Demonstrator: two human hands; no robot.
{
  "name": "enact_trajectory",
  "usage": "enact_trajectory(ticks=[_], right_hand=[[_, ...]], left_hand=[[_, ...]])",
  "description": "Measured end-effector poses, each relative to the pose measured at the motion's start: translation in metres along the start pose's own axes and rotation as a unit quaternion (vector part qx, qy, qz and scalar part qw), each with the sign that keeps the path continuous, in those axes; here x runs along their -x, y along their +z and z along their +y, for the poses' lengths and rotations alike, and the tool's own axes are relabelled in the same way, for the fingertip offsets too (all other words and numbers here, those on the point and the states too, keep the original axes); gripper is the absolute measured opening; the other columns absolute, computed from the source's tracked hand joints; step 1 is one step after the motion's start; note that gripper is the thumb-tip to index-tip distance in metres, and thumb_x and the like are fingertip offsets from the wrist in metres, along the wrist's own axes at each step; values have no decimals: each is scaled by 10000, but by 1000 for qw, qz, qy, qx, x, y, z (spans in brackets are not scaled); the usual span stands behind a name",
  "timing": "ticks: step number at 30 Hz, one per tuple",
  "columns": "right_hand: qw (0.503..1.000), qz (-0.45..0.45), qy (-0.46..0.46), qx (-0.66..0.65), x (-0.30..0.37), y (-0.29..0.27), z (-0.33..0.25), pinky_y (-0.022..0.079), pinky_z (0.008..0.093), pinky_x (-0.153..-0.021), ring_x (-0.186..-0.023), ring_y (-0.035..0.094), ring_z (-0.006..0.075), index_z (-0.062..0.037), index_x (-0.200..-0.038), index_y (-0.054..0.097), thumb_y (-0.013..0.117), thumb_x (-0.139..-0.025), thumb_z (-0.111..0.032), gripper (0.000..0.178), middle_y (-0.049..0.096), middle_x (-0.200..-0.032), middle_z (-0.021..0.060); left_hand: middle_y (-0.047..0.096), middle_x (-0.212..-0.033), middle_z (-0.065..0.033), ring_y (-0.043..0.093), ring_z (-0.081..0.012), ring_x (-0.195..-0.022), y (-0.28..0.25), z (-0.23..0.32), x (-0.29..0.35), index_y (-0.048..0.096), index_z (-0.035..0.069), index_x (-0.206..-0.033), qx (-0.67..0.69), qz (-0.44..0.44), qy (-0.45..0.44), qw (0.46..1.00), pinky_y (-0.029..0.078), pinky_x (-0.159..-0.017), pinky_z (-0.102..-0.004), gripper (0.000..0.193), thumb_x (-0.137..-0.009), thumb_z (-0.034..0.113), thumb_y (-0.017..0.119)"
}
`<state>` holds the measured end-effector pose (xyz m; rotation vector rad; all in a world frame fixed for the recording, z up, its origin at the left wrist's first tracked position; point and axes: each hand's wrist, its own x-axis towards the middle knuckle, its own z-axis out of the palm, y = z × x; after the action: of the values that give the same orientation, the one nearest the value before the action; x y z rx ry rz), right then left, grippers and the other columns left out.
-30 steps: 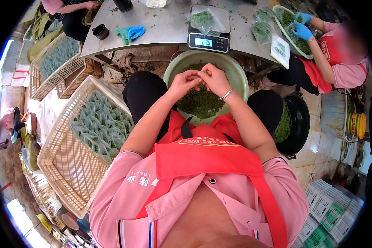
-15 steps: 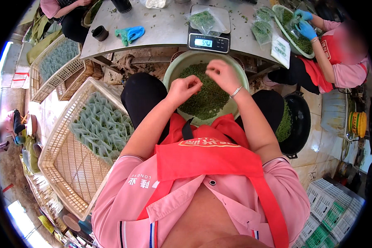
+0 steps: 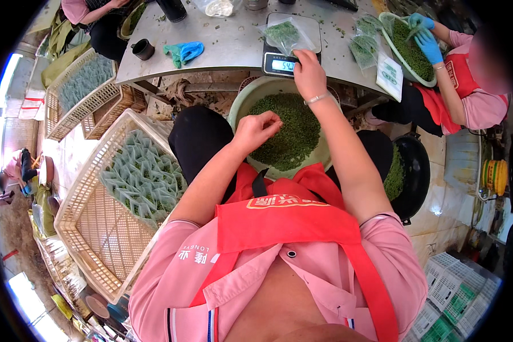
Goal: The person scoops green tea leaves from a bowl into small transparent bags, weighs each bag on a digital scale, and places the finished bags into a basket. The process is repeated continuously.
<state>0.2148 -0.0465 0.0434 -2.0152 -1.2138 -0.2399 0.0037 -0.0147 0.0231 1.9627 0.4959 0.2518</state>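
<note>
On the silver digital scale lies a clear plastic bag partly filled with small green peppercorn-like grains. My right hand reaches over the scale's front, its closed fingertips on the bag's near edge; the scale's display is partly covered. Below the table edge, between my knees, stands a pale green basin holding loose green grains. Above its left side hovers my left hand, fingers curled and pinched together. Whatever lies in that pinch is too small to make out.
At my left, a cream plastic crate holds several filled bags. A blue glove and dark cup lie on the metal table. A black pan stands at right. A gloved co-worker handles grains in another basin.
My right hand has moved from above the basin forward to the bag on the scale. My left hand stays over the basin, slightly lower. The view has shifted a little.
</note>
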Motion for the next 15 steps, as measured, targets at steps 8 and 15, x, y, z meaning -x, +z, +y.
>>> enact_trajectory(ticks=[8,15], right_hand=[[918,-112,241,-294,56,-21,-12,471,267,-515,-547,581,117,-41,-867,610,619,-826,-113,84,611,-698,56],[957,-77,179,-213,26,-19,-5,449,260,-487,-499,566,115,-65,-1054,584,621,-823,-133,245,593,-640,31]], left_hand=[[651,-908,-79,617,-109,-711,7,-4,-12,521,-26,-1122,143,41,-28,989,507,-617,-240,271,-890,99,586],[660,-905,-88,614,-108,-696,5,-8,-9,527,-27,-1106,115,22,-35,993,507,-616,-242,237,-903,92,557]])
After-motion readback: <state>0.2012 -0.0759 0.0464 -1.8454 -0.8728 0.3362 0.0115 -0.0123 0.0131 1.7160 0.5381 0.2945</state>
